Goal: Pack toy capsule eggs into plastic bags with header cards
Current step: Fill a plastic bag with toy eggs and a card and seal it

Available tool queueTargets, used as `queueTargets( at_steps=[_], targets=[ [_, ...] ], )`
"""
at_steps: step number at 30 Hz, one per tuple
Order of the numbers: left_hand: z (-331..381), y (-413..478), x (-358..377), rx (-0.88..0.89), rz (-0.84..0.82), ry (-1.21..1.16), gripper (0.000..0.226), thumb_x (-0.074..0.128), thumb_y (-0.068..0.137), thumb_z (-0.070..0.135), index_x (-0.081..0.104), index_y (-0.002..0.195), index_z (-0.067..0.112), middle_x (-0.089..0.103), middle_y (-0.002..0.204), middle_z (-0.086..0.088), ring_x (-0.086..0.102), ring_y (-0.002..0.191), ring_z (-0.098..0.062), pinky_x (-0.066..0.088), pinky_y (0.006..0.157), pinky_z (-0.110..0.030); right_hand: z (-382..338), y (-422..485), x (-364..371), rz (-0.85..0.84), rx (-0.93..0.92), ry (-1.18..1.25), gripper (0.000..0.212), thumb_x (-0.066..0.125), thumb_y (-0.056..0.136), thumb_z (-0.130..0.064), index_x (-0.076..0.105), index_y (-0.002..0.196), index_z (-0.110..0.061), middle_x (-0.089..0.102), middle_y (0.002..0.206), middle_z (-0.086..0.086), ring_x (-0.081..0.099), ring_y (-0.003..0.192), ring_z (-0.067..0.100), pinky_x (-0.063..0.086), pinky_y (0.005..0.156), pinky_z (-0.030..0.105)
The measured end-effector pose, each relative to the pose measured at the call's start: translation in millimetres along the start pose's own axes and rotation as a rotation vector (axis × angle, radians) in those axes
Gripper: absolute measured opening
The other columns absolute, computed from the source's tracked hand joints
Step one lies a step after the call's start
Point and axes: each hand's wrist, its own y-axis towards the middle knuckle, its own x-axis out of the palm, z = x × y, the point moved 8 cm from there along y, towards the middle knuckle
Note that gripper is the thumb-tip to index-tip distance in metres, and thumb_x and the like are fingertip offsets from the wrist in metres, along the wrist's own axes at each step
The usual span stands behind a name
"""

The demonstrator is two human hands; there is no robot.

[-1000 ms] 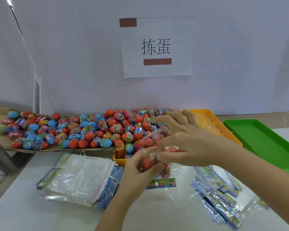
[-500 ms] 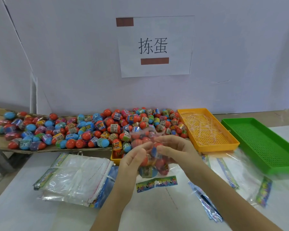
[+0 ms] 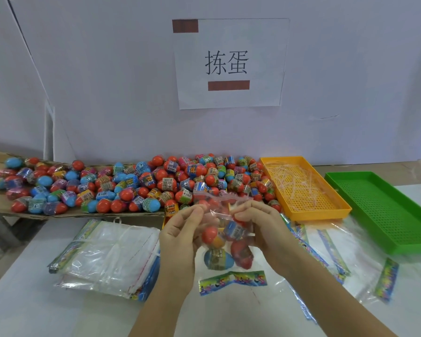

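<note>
One head-worn wide-angle view looks forward and down, close over the table (image 3: 22, 300), facing the wall (image 3: 350, 69).

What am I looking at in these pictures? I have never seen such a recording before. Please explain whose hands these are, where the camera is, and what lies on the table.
There is no machine here: a person works with bare hands. Every picture comes from one camera worn on the head, looking forward and down. The left hand and right hand pinch the top of a clear bag with several toy eggs inside; its colourful card is at the bottom. Behind lies a big pile of eggs. On the white table you see a stack of empty bags at the left, more bags at the right, an orange tray and a green tray.
</note>
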Motion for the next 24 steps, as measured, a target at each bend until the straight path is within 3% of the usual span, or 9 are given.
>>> queueTargets(
  at_steps=[2, 4, 7, 8, 10, 12, 15, 20, 24],
  targets=[
    [2.8, -2.3, -2.8, 0.033, 0.054, 0.022, 0.013, 0.064, 0.086, 0.018, 0.076, 0.084, 0.019, 0.075, 0.085, -0.012, 0.072, 0.077, -0.024, 0.059, 0.059, -0.029, -2.4, -2.3, 1.3, -0.007, -0.008, -0.061, 0.036, 0.058, 0.082, 0.003, 0.07, 0.061, -0.023, 0.064, 0.063, -0.008, 0.056, 0.056, 0.006, 0.046, 0.046, 0.022],
    [6.6, -5.1, -1.9, 0.067, 0.065, 0.049, 0.019, 0.062, 0.089, 0.014, 0.077, 0.079, 0.023, 0.075, 0.08, -0.009, 0.073, 0.072, -0.022, 0.059, 0.057, -0.03, -7.1, -5.7, -0.8, 0.074, -0.1, -0.152, 0.031, 0.061, 0.084, 0.0, 0.07, 0.083, -0.029, 0.066, 0.077, -0.011, 0.06, 0.066, 0.004, 0.047, 0.052, 0.016],
    [12.7, -8.8, 1.5, 0.119, 0.048, 0.112, 0.019, 0.065, 0.084, 0.015, 0.078, 0.083, 0.03, 0.074, 0.079, -0.008, 0.072, 0.072, -0.027, 0.061, 0.063, -0.036, -45.0, -35.6, -10.4, 0.436, -0.62, -0.34, 0.042, 0.069, 0.081, -0.005, 0.055, 0.105, -0.036, 0.057, 0.097, -0.007, 0.056, 0.087, 0.005, 0.045, 0.072, 0.015],
    [14.5, -10.2, 2.8, 0.138, 0.037, 0.134, 0.02, 0.066, 0.084, 0.015, 0.078, 0.085, 0.031, 0.074, 0.079, -0.005, 0.073, 0.074, -0.026, 0.061, 0.064, -0.036, -59.4, -50.3, -4.2, 0.477, -0.844, -0.442, 0.037, 0.067, 0.081, -0.006, 0.056, 0.103, -0.033, 0.057, 0.096, -0.006, 0.055, 0.088, 0.008, 0.044, 0.076, 0.017],
    [17.8, -13.4, 7.8, 0.181, -0.007, 0.168, 0.024, 0.062, 0.088, 0.012, 0.078, 0.086, 0.031, 0.075, 0.082, -0.002, 0.073, 0.075, -0.021, 0.06, 0.063, -0.029, -68.0, -67.3, 22.5, 0.366, -1.136, -0.68, 0.023, 0.063, 0.082, -0.009, 0.064, 0.101, -0.023, 0.061, 0.093, -0.002, 0.057, 0.088, 0.011, 0.046, 0.077, 0.022],
    [22.4, -17.5, 13.9, 0.222, -0.055, 0.199, 0.022, 0.06, 0.089, 0.019, 0.077, 0.088, 0.033, 0.075, 0.085, 0.0, 0.072, 0.078, -0.018, 0.058, 0.062, -0.025, -64.1, -63.8, 41.1, 0.266, -1.149, -0.845, 0.017, 0.062, 0.086, -0.013, 0.071, 0.099, -0.014, 0.066, 0.095, 0.001, 0.059, 0.09, 0.013, 0.05, 0.078, 0.026],
    [26.5, -19.3, 14.0, 0.252, -0.045, 0.202, 0.02, 0.06, 0.078, 0.032, 0.077, 0.085, 0.04, 0.075, 0.089, 0.006, 0.071, 0.087, -0.017, 0.059, 0.066, -0.024, -59.4, -48.8, 43.5, 0.273, -1.015, -0.901, 0.017, 0.062, 0.088, -0.018, 0.073, 0.1, -0.012, 0.069, 0.098, 0.0, 0.06, 0.093, 0.012, 0.051, 0.082, 0.026],
    [29.3, -17.9, 13.3, 0.302, -0.035, 0.282, 0.02, 0.062, 0.085, 0.018, 0.071, 0.092, 0.035, 0.074, 0.088, 0.015, 0.07, 0.089, -0.009, 0.057, 0.068, -0.018, -58.2, -30.3, 38.7, 0.205, -0.892, -0.827, 0.016, 0.066, 0.085, -0.022, 0.074, 0.098, -0.017, 0.069, 0.092, -0.01, 0.062, 0.088, 0.001, 0.047, 0.081, 0.009],
    [30.9, -19.3, 11.1, 0.388, -0.028, 0.482, 0.03, 0.062, 0.091, 0.005, 0.069, 0.096, 0.034, 0.071, 0.08, 0.01, 0.066, 0.076, -0.007, 0.055, 0.067, -0.02, -61.9, -23.7, 37.2, 0.11, -0.862, -0.798, 0.015, 0.07, 0.082, -0.021, 0.075, 0.095, -0.015, 0.07, 0.087, -0.01, 0.062, 0.084, -0.001, 0.048, 0.077, 0.01]
  ],
)
